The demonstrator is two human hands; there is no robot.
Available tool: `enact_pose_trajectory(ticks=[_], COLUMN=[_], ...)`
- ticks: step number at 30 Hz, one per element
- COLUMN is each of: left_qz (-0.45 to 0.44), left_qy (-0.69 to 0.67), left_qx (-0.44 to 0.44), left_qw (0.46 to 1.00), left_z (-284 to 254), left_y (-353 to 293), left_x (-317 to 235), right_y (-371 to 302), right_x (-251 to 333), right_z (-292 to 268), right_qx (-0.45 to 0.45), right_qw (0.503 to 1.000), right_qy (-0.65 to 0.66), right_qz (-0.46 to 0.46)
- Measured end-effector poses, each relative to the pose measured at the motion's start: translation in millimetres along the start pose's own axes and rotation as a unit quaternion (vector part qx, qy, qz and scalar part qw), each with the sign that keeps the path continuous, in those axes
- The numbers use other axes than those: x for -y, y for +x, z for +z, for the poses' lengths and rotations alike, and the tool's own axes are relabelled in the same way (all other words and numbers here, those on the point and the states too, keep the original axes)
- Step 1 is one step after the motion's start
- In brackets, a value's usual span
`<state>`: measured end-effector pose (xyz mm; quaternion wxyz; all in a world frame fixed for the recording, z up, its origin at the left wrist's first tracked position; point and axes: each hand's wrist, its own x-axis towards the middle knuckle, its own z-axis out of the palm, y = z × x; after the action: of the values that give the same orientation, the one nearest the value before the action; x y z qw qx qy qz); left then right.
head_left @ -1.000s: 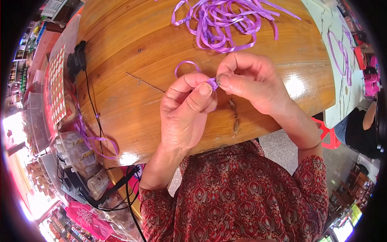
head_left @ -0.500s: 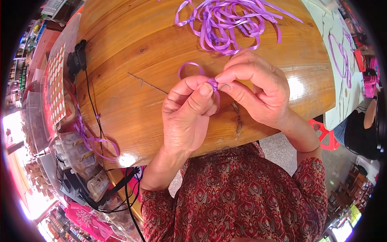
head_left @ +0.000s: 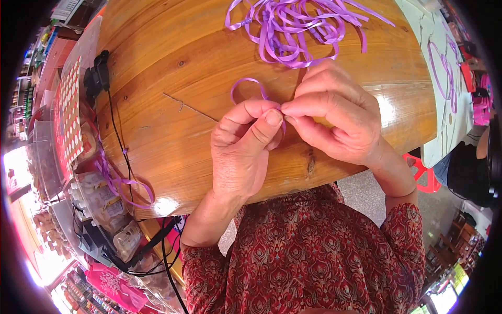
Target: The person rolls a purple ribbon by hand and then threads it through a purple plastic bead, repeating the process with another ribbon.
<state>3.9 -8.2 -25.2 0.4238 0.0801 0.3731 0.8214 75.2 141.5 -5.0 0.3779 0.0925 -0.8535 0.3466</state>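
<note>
Over the wooden table, my left hand (head_left: 241, 149) pinches a narrow purple ribbon (head_left: 247, 80) between thumb and forefinger. A loop of it rises behind my fingers, and a short length hangs below them. My right hand (head_left: 340, 118) is closed, its thumb and fingertips meeting right beside the pinched ribbon. What sits between those fingertips is too small and covered to make out. From behind my left hand a thin, dark, twisted cord or wire (head_left: 189, 108) runs out across the wood.
A heap of purple ribbons (head_left: 298, 31) lies at the table's far side. On the left are a black clip-like device (head_left: 98, 73) with a cable, a dotted sheet (head_left: 71, 112), plastic packets (head_left: 104, 201) and more ribbon (head_left: 133, 191). A marble-patterned surface (head_left: 426, 52) adjoins the right side.
My right fingertips have closed together against the ribbon at my left thumb. The small dark curved strand seen by my right thumb is now hidden. My left hand has barely moved.
</note>
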Motion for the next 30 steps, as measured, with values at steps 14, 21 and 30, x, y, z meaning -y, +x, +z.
enact_pose_trajectory(ticks=[14,21,30], left_qz=[-0.089,-0.085,-0.073], left_qy=[-0.052,-0.079,-0.068], left_qx=[0.013,0.016,0.041], left_qw=[0.995,0.993,0.994], left_z=[-3.8,-5.6,-6.9], left_y=[3.7,2.3,3.4], left_x=[-2.4,-0.5,-4.1], right_y=[-8.7,-8.2,-3.5], right_x=[1.0,2.0,0.0], right_z=[-0.1,-1.2,-4.3], right_qx=[0.015,0.028,0.051], right_qw=[0.988,0.989,0.998], right_qy=[0.100,0.093,-0.015], right_qz=[0.116,0.114,0.012])
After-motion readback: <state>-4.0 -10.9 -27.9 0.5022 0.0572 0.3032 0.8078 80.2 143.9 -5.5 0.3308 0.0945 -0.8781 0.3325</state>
